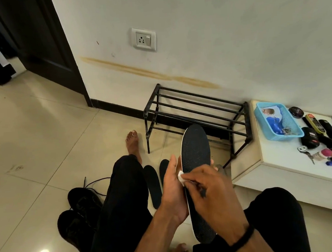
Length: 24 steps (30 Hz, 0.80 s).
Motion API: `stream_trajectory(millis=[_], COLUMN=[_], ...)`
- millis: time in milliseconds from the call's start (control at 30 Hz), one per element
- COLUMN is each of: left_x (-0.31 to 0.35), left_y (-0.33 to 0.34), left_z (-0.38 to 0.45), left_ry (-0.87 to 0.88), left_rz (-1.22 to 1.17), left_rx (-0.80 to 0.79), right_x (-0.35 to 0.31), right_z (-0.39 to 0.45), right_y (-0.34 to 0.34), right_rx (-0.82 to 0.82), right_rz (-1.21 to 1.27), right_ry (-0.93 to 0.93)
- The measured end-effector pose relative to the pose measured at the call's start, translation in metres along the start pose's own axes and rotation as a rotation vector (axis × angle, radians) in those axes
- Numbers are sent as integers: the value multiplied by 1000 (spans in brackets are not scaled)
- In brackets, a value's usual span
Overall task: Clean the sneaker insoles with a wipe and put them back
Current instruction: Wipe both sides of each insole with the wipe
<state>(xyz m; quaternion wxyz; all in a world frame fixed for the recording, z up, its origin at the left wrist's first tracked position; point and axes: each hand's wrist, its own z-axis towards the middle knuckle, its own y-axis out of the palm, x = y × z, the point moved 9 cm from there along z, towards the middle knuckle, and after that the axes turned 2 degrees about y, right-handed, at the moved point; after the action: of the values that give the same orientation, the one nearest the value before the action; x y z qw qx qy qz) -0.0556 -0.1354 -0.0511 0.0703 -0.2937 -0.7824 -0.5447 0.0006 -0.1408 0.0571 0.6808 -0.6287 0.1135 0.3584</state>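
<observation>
**Insole Held Upright and Wiped Over the Lap**

The person sat on the floor with legs in black trousers, and one bare foot (132,143) was stretched out on the tiles. The left hand (174,191) held a black insole (196,163) from its left edge, with the fingers curled behind it, so the insole stood almost upright over the lap, toe end pointing up and away. The right hand (209,190), with a dark band on its wrist, pinched a small white wipe (181,177) in its fingertips and pressed it on the insole's left edge, near the middle of its length.

Two other insoles (154,185) lay flat on the floor between the legs, side by side, partly hidden by the hands. A pair of black sneakers (78,216) with loose laces stood on the tiles to the left of the left leg.

Behind the insole, a black metal shoe rack (196,111) stood against the wall. To the right, a low white table (280,156) carried a blue basket (277,123), keys and other small objects.
</observation>
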Motion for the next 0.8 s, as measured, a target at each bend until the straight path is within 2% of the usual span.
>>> stream_trajectory(millis=[100, 300, 533, 633, 800], left_x=[-1, -7, 4, 3, -6], left_y=[-1, 6, -1, 0, 7], left_z=[1, -1, -5, -5, -1], left_ry=[8, -64, 43, 10, -87], left_rz=[47, 97, 231, 241, 121], left_rx=[32, 30, 65, 68, 8], right_x=[17, 57, 9, 24, 65], right_z=[22, 67, 29, 45, 84], right_y=[-13, -42, 3, -11, -45], right_rx=[70, 211, 19, 96, 233], right_rz=[-47, -36, -46, -52, -71], right_ry=[19, 210, 17, 34, 179])
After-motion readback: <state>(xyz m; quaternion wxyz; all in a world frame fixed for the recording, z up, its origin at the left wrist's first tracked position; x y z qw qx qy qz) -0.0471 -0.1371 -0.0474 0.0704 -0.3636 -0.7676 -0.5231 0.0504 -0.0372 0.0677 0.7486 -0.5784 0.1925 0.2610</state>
